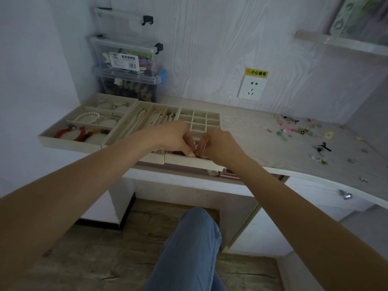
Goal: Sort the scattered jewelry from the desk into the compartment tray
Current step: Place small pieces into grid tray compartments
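From the head view, your left hand (176, 137) and right hand (218, 144) meet fingertip to fingertip over the near edge of the compartment tray (199, 120), fingers curled and pinching something tiny between them. It is too small to name, and which hand really holds it I cannot tell. Both hands hover at the tray's 6 o'clock rim, above its front cells.

The grid tray sits on the table (252, 131), with a necklace tray (147, 118) touching it at 9 o'clock, long chains lying in its lanes. Further toward 9 o'clock a bracelet tray (88, 120) holds a pearl bracelet (87, 117) in the middle section and red beaded bracelets (81, 134) in the nearest one.

The scattered jewelry (298, 131) still lies on the table at 3 o'clock from the grid tray, well apart from it: small pink, green and yellow pieces, with black hair clips (324, 147) among them.

At 11 o'clock, behind the trays, clear storage boxes (128, 61) stand stacked against the wall. A wall socket (251, 88) with a yellow warning label sits at 1 o'clock. Your denim-clad knee (189, 244) shows below the table edge.
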The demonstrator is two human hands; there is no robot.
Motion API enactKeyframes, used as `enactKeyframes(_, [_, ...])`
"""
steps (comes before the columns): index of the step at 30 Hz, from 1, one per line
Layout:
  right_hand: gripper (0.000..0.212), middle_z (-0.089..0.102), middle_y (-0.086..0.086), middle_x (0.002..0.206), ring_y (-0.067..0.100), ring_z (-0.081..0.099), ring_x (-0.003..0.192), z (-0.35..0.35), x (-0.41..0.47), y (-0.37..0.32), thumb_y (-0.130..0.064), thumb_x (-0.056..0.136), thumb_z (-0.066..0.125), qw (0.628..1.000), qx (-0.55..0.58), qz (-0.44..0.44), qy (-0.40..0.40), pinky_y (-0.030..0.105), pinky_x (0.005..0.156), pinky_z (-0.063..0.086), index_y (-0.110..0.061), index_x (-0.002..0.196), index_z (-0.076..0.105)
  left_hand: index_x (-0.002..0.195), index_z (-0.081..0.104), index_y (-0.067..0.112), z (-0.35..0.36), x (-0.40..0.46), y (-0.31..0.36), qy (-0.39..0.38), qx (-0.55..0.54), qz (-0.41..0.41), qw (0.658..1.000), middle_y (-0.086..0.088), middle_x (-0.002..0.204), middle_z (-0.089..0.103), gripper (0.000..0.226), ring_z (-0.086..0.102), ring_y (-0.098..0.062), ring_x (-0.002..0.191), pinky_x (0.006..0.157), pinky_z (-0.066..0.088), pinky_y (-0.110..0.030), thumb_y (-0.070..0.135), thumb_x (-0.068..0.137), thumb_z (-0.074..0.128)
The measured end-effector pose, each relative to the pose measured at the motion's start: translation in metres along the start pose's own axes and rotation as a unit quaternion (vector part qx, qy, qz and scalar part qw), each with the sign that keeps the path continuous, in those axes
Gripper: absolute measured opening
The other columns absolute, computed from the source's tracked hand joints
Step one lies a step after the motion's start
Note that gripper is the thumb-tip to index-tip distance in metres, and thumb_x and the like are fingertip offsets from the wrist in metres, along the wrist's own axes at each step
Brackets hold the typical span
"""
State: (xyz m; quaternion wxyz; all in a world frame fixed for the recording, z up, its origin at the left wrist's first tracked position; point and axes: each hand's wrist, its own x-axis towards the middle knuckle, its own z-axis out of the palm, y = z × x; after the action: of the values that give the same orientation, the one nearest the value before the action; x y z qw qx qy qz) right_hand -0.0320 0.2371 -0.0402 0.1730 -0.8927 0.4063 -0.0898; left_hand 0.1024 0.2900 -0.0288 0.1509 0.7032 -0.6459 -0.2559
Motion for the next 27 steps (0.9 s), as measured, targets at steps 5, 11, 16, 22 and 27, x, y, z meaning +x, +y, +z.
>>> enactKeyframes(5, [0.006,0.068,0.006,0.089,0.020,0.063,0.081,0.001,0.003,0.001,-0.017,0.080,0.072,1.000,0.007,0.013,-0.001,0.033,0.074,0.054,-0.013,0.085,0.072,0.099,0.072,0.014,0.002,0.005,0.000,0.001,-0.028,-0.051,0.998,0.002,0.096,0.067,0.021,0.059,-0.015,0.095,0.093,0.046,-0.032,0.017,0.079,0.073])
enactKeyframes(11, [0.008,0.070,0.007,0.088,0.021,0.065,0.082,0.003,0.007,0.005,-0.014,0.083,0.067,1.000,0.020,0.010,0.003,0.035,0.079,0.055,-0.010,0.081,0.074,0.098,0.072,0.013,0.007,0.008,-0.002,0.041,-0.006,-0.063,0.997,0.002,0.093,0.065,0.019,0.059,-0.016,0.092,0.081,0.046,-0.029,0.021,0.080,0.071])
enactKeyframes(16, [0.011,0.071,0.010,0.093,0.022,0.066,0.088,-0.002,0.008,0.008,-0.010,0.084,0.064,1.000,0.011,0.016,-0.002,0.038,0.084,0.055,-0.007,0.084,0.075,0.104,0.071,0.010,0.006,0.009,0.002,0.027,0.002,-0.069,0.997,-0.002,0.102,0.067,0.026,0.060,-0.018,0.097,0.088,0.047,-0.031,0.022,0.080,0.072])
enactKeyframes(22, [0.012,0.071,0.009,0.093,0.021,0.068,0.086,0.000,0.011,0.006,-0.015,0.080,0.071,0.999,0.008,0.037,-0.030,0.039,0.086,0.055,-0.005,0.088,0.074,0.102,0.071,0.009,0.006,0.008,0.005,0.032,0.013,-0.074,0.997,-0.004,0.101,0.068,0.025,0.061,-0.018,0.095,0.085,0.049,-0.031,0.019,0.079,0.073])
enactKeyframes(27, [0.012,0.070,0.006,0.097,0.021,0.065,0.087,0.003,0.015,0.005,-0.017,0.081,0.070,0.999,-0.011,0.045,-0.026,0.039,0.083,0.056,-0.007,0.088,0.073,0.101,0.070,0.005,0.006,0.007,0.010,0.038,0.040,-0.094,0.994,-0.008,0.095,0.068,0.029,0.063,-0.021,0.091,0.079,0.050,-0.031,0.022,0.078,0.074])
